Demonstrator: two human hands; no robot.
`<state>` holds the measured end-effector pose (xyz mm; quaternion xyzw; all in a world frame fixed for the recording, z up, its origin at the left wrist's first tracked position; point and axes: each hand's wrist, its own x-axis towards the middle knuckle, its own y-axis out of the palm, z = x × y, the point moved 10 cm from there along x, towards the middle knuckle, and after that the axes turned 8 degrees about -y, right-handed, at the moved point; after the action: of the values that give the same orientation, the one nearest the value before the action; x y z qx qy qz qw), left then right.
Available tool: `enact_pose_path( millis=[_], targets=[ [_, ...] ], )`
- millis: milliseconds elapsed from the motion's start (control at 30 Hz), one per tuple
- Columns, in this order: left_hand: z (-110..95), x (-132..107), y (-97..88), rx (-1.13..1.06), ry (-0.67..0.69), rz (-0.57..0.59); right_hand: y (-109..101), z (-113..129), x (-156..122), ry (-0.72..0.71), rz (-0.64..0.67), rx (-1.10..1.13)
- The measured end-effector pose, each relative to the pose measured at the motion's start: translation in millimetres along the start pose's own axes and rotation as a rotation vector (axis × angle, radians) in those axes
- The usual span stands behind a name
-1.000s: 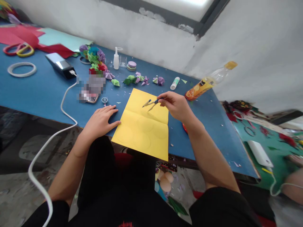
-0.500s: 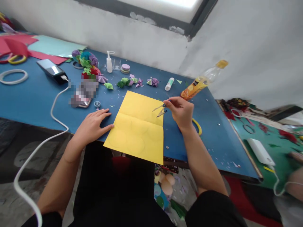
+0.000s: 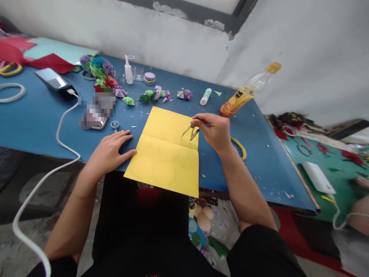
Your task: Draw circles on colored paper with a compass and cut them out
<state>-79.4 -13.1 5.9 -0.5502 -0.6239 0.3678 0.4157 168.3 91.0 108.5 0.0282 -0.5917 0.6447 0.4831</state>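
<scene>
A creased sheet of yellow paper (image 3: 167, 161) lies on the blue table, its near edge hanging over the front. Faint pencil circles show on its lower half. My right hand (image 3: 213, 130) pinches the top of a drawing compass (image 3: 192, 130), whose two legs point down over the paper's upper right; whether a tip touches the sheet I cannot tell. My left hand (image 3: 111, 151) rests on the table with fingers spread, its thumb at the paper's left edge.
Beyond the paper stand crumpled paper flowers (image 3: 148, 96), a glue stick (image 3: 205, 96) and a tilted orange drink bottle (image 3: 245, 94). Left of it lie a phone (image 3: 100, 111) and a power bank (image 3: 54, 82) with a white cable (image 3: 59, 136). Yellow-handled scissors (image 3: 240, 148) sit beneath my right forearm.
My right hand has shifted slightly left with the compass, which now stands more upright over the paper. The view has moved a little; my left hand stays by the sheet's edge.
</scene>
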Motion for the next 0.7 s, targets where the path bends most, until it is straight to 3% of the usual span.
enact_pose_path(
  millis=[333,700],
  targets=[
    [-2.0,-0.4,-1.5,-0.011,-0.001,0.005,-2.4,2.8,0.9,-0.023,-0.005,0.008],
    [0.2,0.2,-0.6,-0.011,-0.006,0.002,-4.2,-9.9,-14.5,0.136,0.051,0.265]
  ],
)
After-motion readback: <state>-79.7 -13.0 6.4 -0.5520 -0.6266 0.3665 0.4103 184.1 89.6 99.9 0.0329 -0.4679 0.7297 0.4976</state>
